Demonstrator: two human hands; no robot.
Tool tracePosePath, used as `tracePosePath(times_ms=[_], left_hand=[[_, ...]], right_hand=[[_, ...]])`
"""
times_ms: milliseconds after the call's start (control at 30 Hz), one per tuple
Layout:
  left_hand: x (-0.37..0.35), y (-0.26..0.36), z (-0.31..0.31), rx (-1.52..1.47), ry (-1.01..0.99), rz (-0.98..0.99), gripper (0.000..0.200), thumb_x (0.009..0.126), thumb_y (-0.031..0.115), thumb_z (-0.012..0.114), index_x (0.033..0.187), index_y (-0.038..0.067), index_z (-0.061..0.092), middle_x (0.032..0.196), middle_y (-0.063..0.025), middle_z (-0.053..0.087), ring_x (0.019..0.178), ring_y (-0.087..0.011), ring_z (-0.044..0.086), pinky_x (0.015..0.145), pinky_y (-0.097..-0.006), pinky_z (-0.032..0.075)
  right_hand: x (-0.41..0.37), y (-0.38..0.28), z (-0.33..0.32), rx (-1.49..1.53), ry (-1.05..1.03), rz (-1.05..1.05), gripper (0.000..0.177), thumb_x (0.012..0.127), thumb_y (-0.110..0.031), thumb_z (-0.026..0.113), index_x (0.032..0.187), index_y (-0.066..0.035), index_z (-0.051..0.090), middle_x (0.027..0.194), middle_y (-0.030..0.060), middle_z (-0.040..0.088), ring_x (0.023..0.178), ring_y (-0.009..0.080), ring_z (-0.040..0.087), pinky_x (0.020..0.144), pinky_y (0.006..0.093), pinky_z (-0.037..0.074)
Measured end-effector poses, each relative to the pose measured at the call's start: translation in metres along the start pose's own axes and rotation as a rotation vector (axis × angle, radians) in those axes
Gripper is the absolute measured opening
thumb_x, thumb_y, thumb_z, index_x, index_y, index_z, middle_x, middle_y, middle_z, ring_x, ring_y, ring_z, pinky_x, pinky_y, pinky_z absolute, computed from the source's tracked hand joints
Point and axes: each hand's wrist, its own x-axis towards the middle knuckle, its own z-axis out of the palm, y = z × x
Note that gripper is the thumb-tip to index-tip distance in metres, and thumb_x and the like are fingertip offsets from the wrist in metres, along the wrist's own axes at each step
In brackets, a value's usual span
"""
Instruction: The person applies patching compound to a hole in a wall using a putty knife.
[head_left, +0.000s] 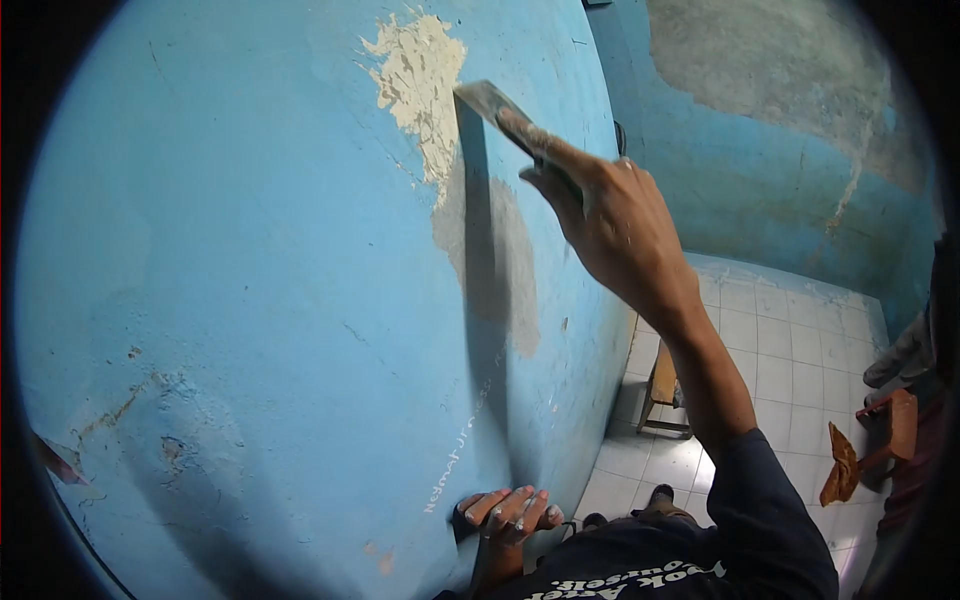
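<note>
- Grasping the putty knife (482, 101) in the right hand (625, 225), upper centre of the frame, and stretching a finger along the blade.
- Holding that blade slanted at the right edge of the cream patch (418, 85), upper centre; being unable to tell whether touching it.
- Possibly risking a gouge or ridge in the cream patch by digging in with one blade corner, judging from the slant.
- Possibly tearing away bits of its ragged left border by dragging too hard.
- Perhaps smearing the blue wall (250, 250) by straying past the border.
- Possibly misjudging coverage on the grey patch (520, 265), centre of the frame, by working across the long dark shadow (487, 250).
- Possibly losing hold of the knife by gripping with residue-marked fingers.
- Curling the fingers of the left hand (515, 515), lower centre, close to the wall; being unable to tell whether bracing or grasping something.
- Possibly stumbling against the wooden stool (663, 390), right of centre, by stepping back across the tiled floor (780, 330) without looking.
</note>
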Motion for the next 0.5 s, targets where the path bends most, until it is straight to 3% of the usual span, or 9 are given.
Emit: tracePosePath(times_ms=[33,100,133,200,233,300,367,400,500], left_hand=[[-0.003,0.002,-0.004,0.002,0.006,0.004,0.014,0.082,0.033,0.053,0.075,0.023,0.058,0.064,0.0070,0.053,0.079,-0.0161,0.047,0.069,-0.0318,0.035],[-0.006,0.009,-0.016,0.035,-0.183,-0.136,0.020,0.091,0.048,0.055,0.085,0.030,0.059,0.083,0.0121,0.056,0.088,-0.0124,0.047,0.078,-0.0339,0.037],[-0.012,0.006,-0.011,0.036,-0.177,-0.134,0.020,0.091,0.048,0.055,0.085,0.030,0.059,0.083,0.0121,0.056,0.088,-0.0124,0.047,0.078,-0.0339,0.037],[-0.016,-0.002,0.002,0.023,0.034,0.008,0.014,0.083,0.032,0.053,0.074,0.022,0.058,0.063,0.0070,0.053,0.074,-0.0155,0.048,0.067,-0.0320,0.036],[-0.011,0.002,-0.002,0.016,0.026,0.010,0.014,0.083,0.032,0.053,0.074,0.022,0.058,0.063,0.0070,0.053,0.074,-0.0155,0.048,0.067,-0.0320,0.036],[-0.003,0.011,-0.009,0.010,-0.192,-0.151,0.019,0.091,0.049,0.056,0.086,0.030,0.059,0.082,0.0130,0.056,0.089,-0.0120,0.046,0.078,-0.0340,0.035],[-0.010,0.002,0.008,0.018,-0.050,-0.075,0.017,0.087,0.041,0.055,0.080,0.026,0.059,0.073,0.0098,0.055,0.082,-0.0136,0.047,0.073,-0.0330,0.035],[-0.013,-0.001,0.012,0.023,0.078,0.002,0.016,0.084,0.034,0.054,0.075,0.023,0.059,0.065,0.0066,0.054,0.074,-0.0151,0.048,0.068,-0.0320,0.036],[-0.010,-0.002,0.003,0.018,0.020,0.010,0.017,0.085,0.036,0.054,0.076,0.023,0.060,0.065,0.0067,0.053,0.075,-0.0153,0.049,0.068,-0.0322,0.036]], right_hand=[[-0.007,0.003,0.003,0.021,0.002,-0.009,0.037,0.097,-0.021,0.058,0.133,-0.010,0.059,0.069,0.0165,0.069,0.040,0.0166,0.051,0.041,0.0329,0.041],[-0.020,-0.001,0.006,0.021,0.065,-0.107,0.038,0.097,-0.020,0.058,0.133,-0.010,0.058,0.067,0.0155,0.069,0.040,0.0175,0.050,0.042,0.0340,0.042],[-0.018,0.000,0.007,0.031,0.094,-0.131,0.038,0.097,-0.022,0.058,0.133,-0.010,0.059,0.068,0.0159,0.069,0.041,0.0180,0.054,0.043,0.0340,0.041],[0.001,0.002,-0.002,0.020,0.035,-0.040,0.038,0.097,-0.023,0.058,0.133,-0.010,0.059,0.070,0.0171,0.070,0.043,0.0197,0.057,0.044,0.0345,0.042],[0.012,0.001,-0.009,0.006,-0.029,0.053,0.038,0.097,-0.024,0.058,0.132,-0.010,0.060,0.072,0.0182,0.070,0.046,0.0214,0.061,0.045,0.0350,0.043],[0.020,0.004,-0.011,-0.029,-0.018,0.050,0.037,0.097,-0.024,0.059,0.130,-0.009,0.061,0.071,0.0189,0.069,0.045,0.0222,0.059,0.045,0.0357,0.043],[0.021,0.013,0.001,-0.017,0.080,-0.044,0.039,0.098,-0.024,0.058,0.133,-0.006,0.058,0.068,0.0146,0.067,0.046,0.0146,0.053,0.047,0.0344,0.044],[0.022,0.014,0.004,0.002,0.145,-0.090,0.036,0.098,-0.024,0.057,0.130,-0.009,0.061,0.065,0.0170,0.067,0.042,0.0190,0.051,0.044,0.0344,0.041],[0.035,0.001,-0.007,0.090,0.004,0.067,0.036,0.099,-0.026,0.056,0.131,-0.010,0.061,0.070,0.0195,0.068,0.045,0.0202,0.057,0.046,0.0351,0.043]])
